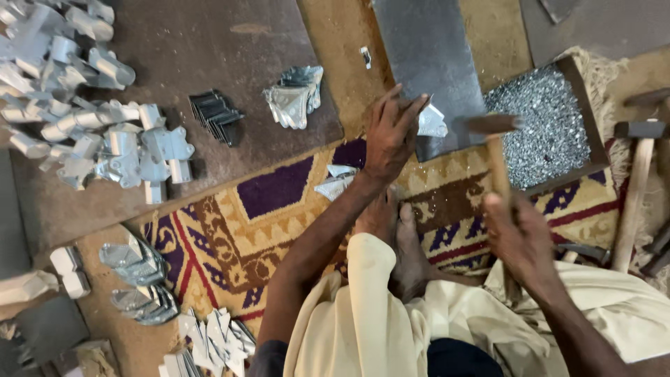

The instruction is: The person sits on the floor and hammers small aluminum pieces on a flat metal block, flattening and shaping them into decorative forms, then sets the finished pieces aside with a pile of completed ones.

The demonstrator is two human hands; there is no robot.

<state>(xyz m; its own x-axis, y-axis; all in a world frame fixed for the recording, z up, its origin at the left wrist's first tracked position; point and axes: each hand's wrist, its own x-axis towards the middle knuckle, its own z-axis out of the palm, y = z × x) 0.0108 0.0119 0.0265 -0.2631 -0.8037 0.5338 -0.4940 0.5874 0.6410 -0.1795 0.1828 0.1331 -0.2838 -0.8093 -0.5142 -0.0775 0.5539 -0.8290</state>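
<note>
Two hands at work: our left hand pins a metal piece on the steel plate; right hand grips the hammer, seemingly mid-swing; fingertips best kept clear.

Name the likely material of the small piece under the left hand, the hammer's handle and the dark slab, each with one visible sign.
Small piece: probably thin sheet metal, bright and silvery. Hammer handle: apparently wood, pale brown. Dark slab: likely steel, dull grey, flat and scuffed.
</note>
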